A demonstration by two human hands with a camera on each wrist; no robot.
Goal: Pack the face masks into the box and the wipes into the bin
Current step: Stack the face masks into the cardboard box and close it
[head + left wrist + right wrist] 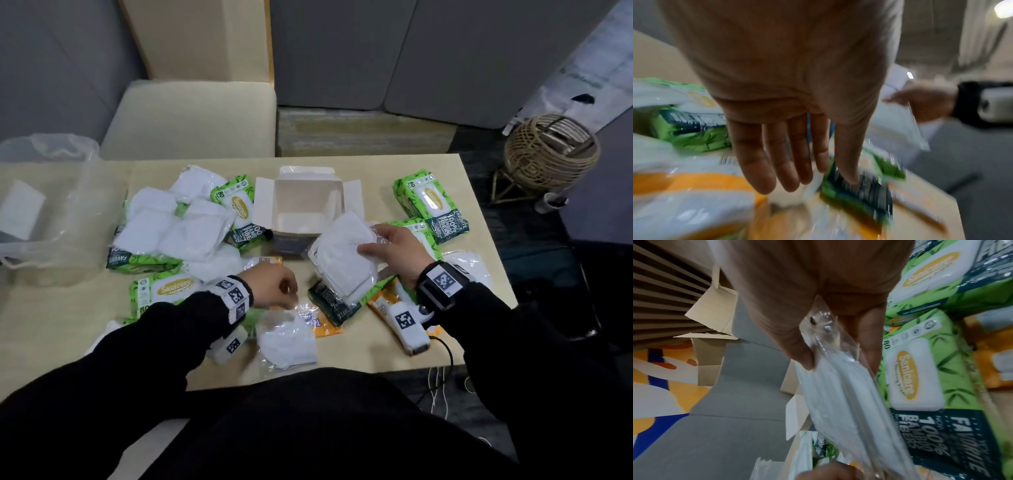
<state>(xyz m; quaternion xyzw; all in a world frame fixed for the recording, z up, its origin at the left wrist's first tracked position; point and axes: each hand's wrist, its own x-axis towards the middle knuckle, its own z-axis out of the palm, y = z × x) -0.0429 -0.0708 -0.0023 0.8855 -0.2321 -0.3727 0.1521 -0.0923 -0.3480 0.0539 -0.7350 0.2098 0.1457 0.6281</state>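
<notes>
My right hand (373,243) pinches a stack of white face masks in clear bags (342,263) just in front of the open cardboard box (301,192), at its near right corner. In the right wrist view thumb and fingers (869,340) clamp the bags' top edge, and the masks (849,402) hang beside the box's flaps (715,305). My left hand (287,298) hovers low over the table with straight fingers (777,162) and holds nothing; that view is blurred. More masks (178,222) are piled at the left. Green wipes packs (431,202) lie around. The clear bin (85,205) stands far left.
One bagged mask (287,342) lies near the front edge, beside an orange pack (387,301). A cream chair (191,116) stands behind the table. A wicker ball on a stand (551,150) is on the floor to the right. A cable (445,349) hangs off the front right edge.
</notes>
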